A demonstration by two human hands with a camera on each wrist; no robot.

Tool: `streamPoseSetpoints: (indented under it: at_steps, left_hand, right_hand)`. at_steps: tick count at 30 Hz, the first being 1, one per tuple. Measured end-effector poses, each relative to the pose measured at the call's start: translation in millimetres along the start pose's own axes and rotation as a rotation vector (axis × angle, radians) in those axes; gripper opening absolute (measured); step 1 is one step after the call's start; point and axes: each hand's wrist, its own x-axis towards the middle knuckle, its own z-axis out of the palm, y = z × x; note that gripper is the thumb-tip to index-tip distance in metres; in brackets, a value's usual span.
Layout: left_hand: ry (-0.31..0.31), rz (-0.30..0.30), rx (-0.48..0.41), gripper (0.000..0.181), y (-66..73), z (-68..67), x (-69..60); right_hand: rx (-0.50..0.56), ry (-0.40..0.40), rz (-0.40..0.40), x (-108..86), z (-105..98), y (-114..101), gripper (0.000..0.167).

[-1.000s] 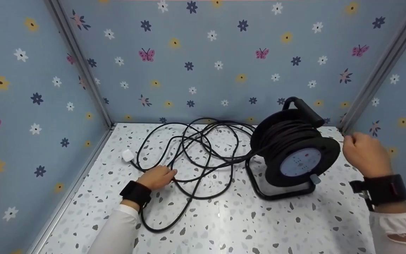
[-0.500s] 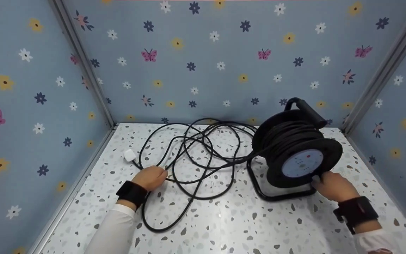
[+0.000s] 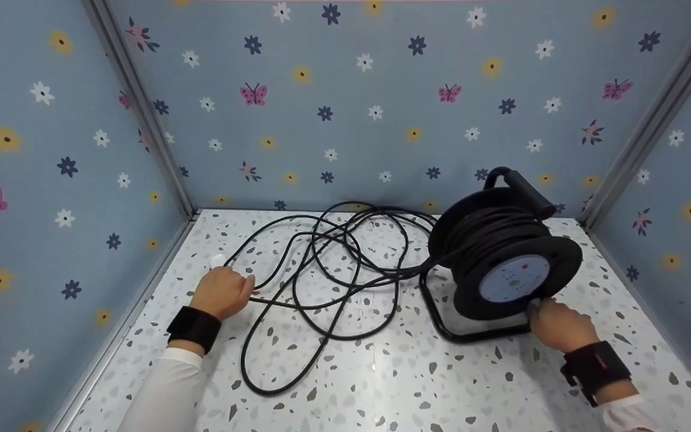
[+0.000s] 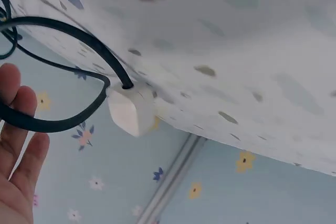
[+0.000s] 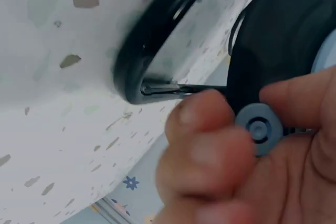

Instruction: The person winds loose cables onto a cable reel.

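Note:
A black cable reel [image 3: 468, 300] stands on its tube frame [image 3: 483, 336] at the right of the head view, wound with black cable. My right hand [image 3: 563, 326] holds the small grey knob [image 5: 258, 129] on the reel's near disc, thumb and fingers around it. Loose cable [image 3: 345, 339] lies in overlapping loops to the left of the reel. There, my left hand [image 3: 221, 292] holds the cable near its white plug [image 4: 131, 109]. In the left wrist view the cable crosses my curled fingers [image 4: 23, 103], and the plug hangs beyond them.
The speckled white surface [image 3: 405, 384] carries the reel and the loops. Blue flowered panels [image 3: 297, 120] stand behind and on both sides, joined by grey metal corner strips [image 3: 141, 102]. The reel's carrying handle [image 3: 528, 192] rises close to the back panel.
My right hand has come from beside the right panel onto the reel's knob. My left hand has moved left toward the plug, pulling the nearby cable with it.

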Motion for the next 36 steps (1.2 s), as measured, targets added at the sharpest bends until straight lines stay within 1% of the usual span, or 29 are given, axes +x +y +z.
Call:
streamPoseSetpoints:
  at_steps: [2, 5, 8, 11, 13, 15, 16, 18, 20, 22, 24, 25, 27, 29, 32, 36]
  left_hand:
    - [-0.021, -0.027, -0.016, 0.060, -4.9, -3.9, -2.8]
    - [-0.068, -0.057, -0.048, 0.060, -9.7, -9.9, -7.3]
    - [-0.082, -0.042, -0.064, 0.058, -12.2, -13.4, -10.6]
    - [-0.066, -0.022, -0.063, 0.057, -13.4, -15.2, -12.2]
    - [-0.047, -0.020, -0.068, 0.056, -14.0, -15.5, -12.8]
    - [-0.038, -0.030, -0.083, 0.057, -14.2, -16.3, -13.1]
    - [-0.034, -0.038, -0.095, 0.057, -14.1, -16.7, -13.3]
    - [-0.022, -0.051, -0.126, 0.056, -13.6, -17.9, -13.6]
    - [-0.007, -0.065, -0.155, 0.057, -12.3, -19.2, -13.5]
    - [0.021, -0.072, -0.178, 0.056, -10.6, -20.0, -13.4]
    - [0.045, -0.076, -0.195, 0.056, -8.6, -19.9, -13.3]
    - [0.056, -0.078, -0.203, 0.055, -7.3, -19.7, -13.2]
    - [0.068, -0.080, -0.219, 0.055, -4.1, -19.1, -12.4]
    - [0.076, -0.074, -0.237, 0.055, -0.2, -17.8, -10.5]
    - [0.085, -0.049, -0.255, 0.056, 6.2, -14.8, -7.0]
    - [0.107, -0.016, -0.256, 0.057, 14.3, -9.6, -2.4]
  right_hand:
    - [-0.009, 0.015, 0.006, -0.2, 2.6, -1.2, 0.048]
    - [-0.005, 0.016, 0.007, 0.0, 6.6, -2.1, 0.047]
    - [-0.002, 0.003, 0.003, 1.0, 9.9, -3.7, 0.046]
    - [0.009, -0.038, 0.004, 2.0, 11.7, -7.5, 0.047]
    - [0.012, -0.046, -0.008, 1.4, 14.4, -11.2, 0.046]
    - [0.009, -0.043, -0.029, 0.0, 18.3, -14.7, 0.041]
    - [0.002, -0.040, -0.045, -0.8, 20.4, -16.5, 0.038]
    - [-0.019, -0.003, -0.081, -2.8, 25.4, -19.6, 0.031]
    - [-0.050, 0.015, -0.121, -4.2, 28.6, -22.3, 0.023]
    - [-0.090, 0.032, -0.174, -5.0, 31.3, -24.8, 0.014]
    - [-0.122, 0.046, -0.222, -5.7, 33.4, -27.7, 0.011]
    - [-0.145, 0.053, -0.257, -6.0, 34.4, -29.4, 0.010]
    - [-0.151, 0.054, -0.287, -7.0, 36.7, -33.3, 0.011]
    - [-0.140, 0.047, -0.292, -8.3, 38.1, -38.7, 0.012]
    - [-0.116, 0.027, -0.286, -9.5, 39.8, -48.0, 0.015]
    - [-0.081, 0.004, -0.290, -8.7, 41.1, -60.1, 0.019]
